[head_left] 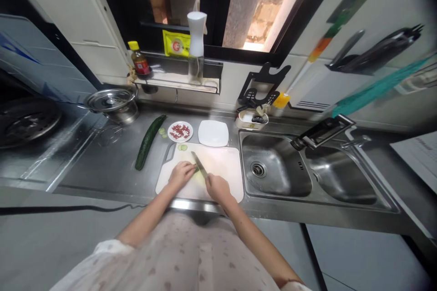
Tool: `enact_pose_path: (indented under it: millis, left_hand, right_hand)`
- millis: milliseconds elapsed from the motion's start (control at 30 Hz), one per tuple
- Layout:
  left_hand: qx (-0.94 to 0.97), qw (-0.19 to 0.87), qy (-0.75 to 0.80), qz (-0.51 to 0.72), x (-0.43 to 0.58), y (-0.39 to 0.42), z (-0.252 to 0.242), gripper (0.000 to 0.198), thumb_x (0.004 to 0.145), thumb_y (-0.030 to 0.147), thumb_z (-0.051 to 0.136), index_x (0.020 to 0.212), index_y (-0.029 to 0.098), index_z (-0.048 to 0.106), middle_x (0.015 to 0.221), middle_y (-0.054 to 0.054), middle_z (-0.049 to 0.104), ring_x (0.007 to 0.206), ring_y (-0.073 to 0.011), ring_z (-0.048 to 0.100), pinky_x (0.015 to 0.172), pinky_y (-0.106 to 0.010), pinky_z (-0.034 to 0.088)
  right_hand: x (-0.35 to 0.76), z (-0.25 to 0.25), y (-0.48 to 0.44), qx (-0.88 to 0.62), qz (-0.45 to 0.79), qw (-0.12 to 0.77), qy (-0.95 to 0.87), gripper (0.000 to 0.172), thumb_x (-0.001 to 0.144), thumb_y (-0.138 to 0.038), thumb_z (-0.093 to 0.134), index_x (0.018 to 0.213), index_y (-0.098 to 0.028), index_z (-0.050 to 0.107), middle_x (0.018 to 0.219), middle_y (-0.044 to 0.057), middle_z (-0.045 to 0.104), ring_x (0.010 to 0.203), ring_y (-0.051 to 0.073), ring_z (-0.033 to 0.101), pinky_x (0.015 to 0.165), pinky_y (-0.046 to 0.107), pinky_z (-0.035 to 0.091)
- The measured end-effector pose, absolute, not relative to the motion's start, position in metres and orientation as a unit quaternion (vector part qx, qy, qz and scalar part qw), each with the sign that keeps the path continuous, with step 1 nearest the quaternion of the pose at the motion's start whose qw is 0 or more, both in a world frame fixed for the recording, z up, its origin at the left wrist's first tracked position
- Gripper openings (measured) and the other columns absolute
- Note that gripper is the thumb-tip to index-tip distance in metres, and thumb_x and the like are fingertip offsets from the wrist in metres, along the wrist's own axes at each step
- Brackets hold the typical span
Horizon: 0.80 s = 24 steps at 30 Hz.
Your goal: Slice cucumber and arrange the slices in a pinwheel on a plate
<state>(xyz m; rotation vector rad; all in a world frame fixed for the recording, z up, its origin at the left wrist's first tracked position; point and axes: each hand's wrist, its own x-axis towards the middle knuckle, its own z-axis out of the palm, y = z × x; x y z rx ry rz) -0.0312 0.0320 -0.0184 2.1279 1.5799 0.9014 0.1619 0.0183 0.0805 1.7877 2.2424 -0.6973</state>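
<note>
A white cutting board (225, 159) lies on the steel counter in front of me. My right hand (218, 188) is closed around the handle of a knife (198, 163), whose blade points away and to the left over the board. Left of the blade, my left hand (182, 174) has its fingers bent together on a small green cucumber piece (195, 169), mostly hidden by the fingers. Pale green slivers (200, 177) show under the blade. A few cucumber slices (182, 148) rest at the board's far left edge.
Behind the board stand a plate of chopped red bits (180, 132) and a white square plate (213, 133). A long cucumber (150, 142) and more slices (163, 132) lie left. A double sink (276, 163) is right; a lidded steel pot (114, 105) stands back left.
</note>
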Motion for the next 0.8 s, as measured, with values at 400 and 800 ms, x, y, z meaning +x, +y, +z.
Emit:
enact_pose_path:
  millis: [400, 800]
  left_hand:
    - [0.753, 0.170, 0.557, 0.307, -0.0313, 0.0325, -0.0194, 0.023, 0.091, 0.031, 0.053, 0.103, 0.024, 0.073, 0.095, -0.006, 0.067, 0.090, -0.0179, 0.059, 0.082, -0.032, 0.047]
    - [0.753, 0.173, 0.547, 0.322, -0.0299, 0.0306, -0.0197, 0.023, 0.092, 0.030, 0.053, 0.102, 0.024, 0.072, 0.096, -0.006, 0.068, 0.091, -0.0172, 0.060, 0.084, -0.031, 0.048]
  right_hand:
    - [0.1587, 0.0799, 0.0186, 0.604, -0.237, 0.102, 0.754, 0.030, 0.097, -0.028, 0.034, 0.107, -0.017, 0.060, 0.096, 0.012, 0.069, 0.090, 0.020, 0.065, 0.072, 0.027, 0.041]
    - [0.1607, 0.0861, 0.0151, 0.593, -0.255, 0.144, 0.750, 0.030, 0.094, -0.021, 0.036, 0.113, -0.016, 0.059, 0.100, 0.014, 0.069, 0.093, 0.022, 0.065, 0.071, 0.027, 0.041]
